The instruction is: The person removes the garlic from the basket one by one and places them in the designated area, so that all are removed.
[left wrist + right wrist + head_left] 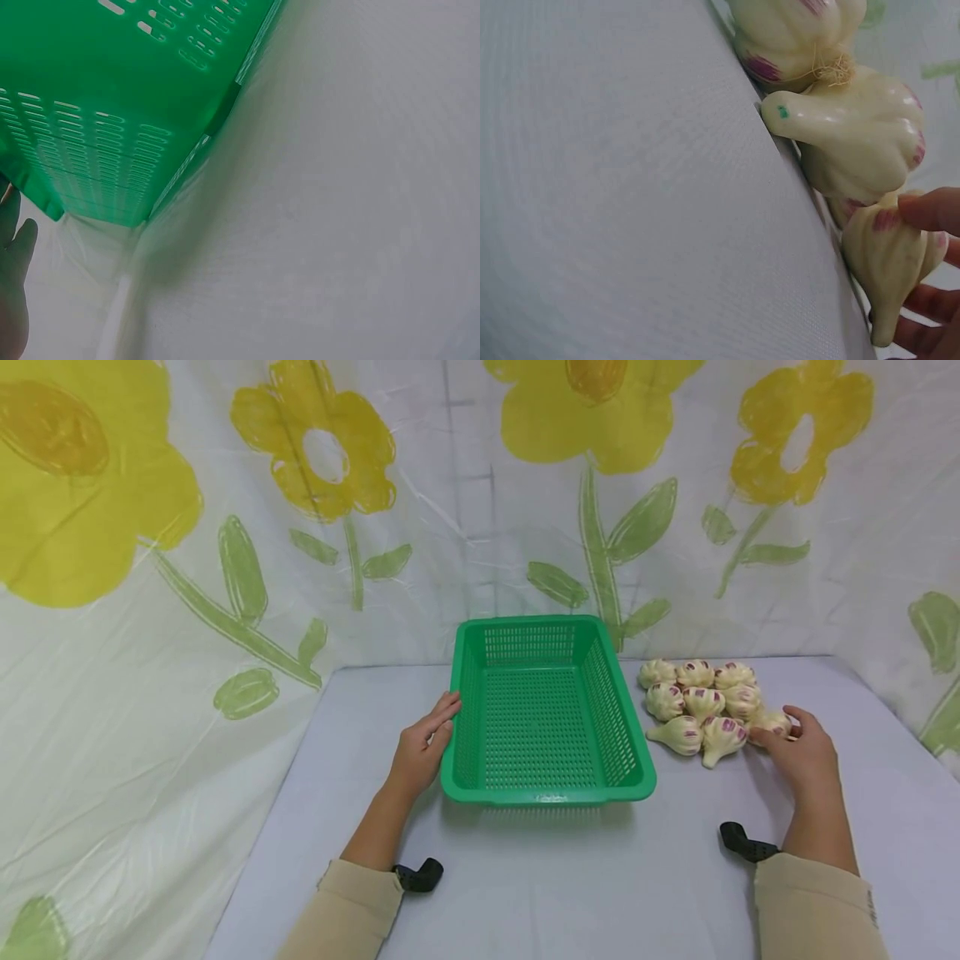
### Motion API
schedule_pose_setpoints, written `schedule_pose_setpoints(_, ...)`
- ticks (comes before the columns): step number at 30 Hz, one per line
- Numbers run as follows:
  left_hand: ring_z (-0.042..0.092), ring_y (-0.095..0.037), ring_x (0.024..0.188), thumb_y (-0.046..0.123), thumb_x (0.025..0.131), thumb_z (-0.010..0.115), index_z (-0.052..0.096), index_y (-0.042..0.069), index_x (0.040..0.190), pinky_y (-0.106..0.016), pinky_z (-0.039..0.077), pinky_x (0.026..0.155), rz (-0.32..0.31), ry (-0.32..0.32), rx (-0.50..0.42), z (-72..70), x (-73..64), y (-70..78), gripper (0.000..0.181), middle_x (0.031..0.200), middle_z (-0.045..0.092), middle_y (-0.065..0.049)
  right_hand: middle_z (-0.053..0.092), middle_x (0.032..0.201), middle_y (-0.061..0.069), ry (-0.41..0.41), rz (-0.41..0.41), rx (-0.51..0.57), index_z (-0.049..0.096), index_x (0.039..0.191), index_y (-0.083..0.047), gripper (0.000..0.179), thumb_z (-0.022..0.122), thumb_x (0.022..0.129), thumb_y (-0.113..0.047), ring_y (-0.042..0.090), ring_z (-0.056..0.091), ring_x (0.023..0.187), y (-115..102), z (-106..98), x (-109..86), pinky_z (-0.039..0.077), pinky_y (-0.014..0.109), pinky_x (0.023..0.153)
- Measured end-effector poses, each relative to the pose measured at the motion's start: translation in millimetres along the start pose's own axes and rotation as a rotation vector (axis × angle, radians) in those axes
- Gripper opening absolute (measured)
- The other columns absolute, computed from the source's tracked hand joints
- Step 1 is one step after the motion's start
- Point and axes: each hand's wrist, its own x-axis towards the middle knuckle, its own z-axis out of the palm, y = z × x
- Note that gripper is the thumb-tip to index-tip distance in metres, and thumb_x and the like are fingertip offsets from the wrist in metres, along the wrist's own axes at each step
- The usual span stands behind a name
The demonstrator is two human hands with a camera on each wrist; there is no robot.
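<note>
A green plastic basket (pixel 536 796) with slotted walls stands mid-table, nothing in it. My left hand (pixel 422 750) touches its left side, fingers nearly straight along the rim; the left wrist view catches only part of this hand (pixel 13 277) beside the basket wall (pixel 97 67). To the basket's right lie several garlic bulbs (pixel 703 703), cream with purple patches, grouped in rough rows. My right hand (pixel 806 756) holds the garlic bulb (pixel 772 723) at the group's right edge. In the right wrist view, the thumb lies on this bulb (pixel 885 255) and fingers reach around its far side.
A pale cloth covers the table (pixel 540 893). Behind it hangs a white sheet (pixel 420 610) printed with yellow flowers. A black wrist mount sits on each forearm, the left one (pixel 420 876) and the right one (pixel 746 843).
</note>
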Motion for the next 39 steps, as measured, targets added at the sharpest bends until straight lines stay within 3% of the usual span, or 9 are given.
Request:
schedule_pose_setpoints(32,0.039,-0.034,0.141,0.003,0.102,0.049,0.056,-0.009,0.133,-0.033,0.033,0.115,0.028,0.009,0.015,1.7,-0.7,-6.9,0.034,0.144,0.05,-0.02,0.014,0.158,0.034,-0.029,0.07,0.035,0.008,0.158,-0.008,0.087,0.049,0.096,-0.052,0.055,0.026,0.138,-3.5,3.1,-0.3,0.033,0.07,0.104)
schedule_pose_setpoints(39,0.039,-0.035,0.141,0.002,0.102,0.048,0.056,-0.008,0.133,-0.024,0.032,0.115,0.013,0.009,0.016,2.2,-0.8,-7.2,0.034,0.145,0.05,-0.019,0.017,0.156,0.035,-0.015,0.049,0.029,0.008,0.158,-0.007,0.086,0.049,0.096,-0.051,0.054,0.026,0.136,-1.9,4.7,1.0,0.032,0.07,0.104)
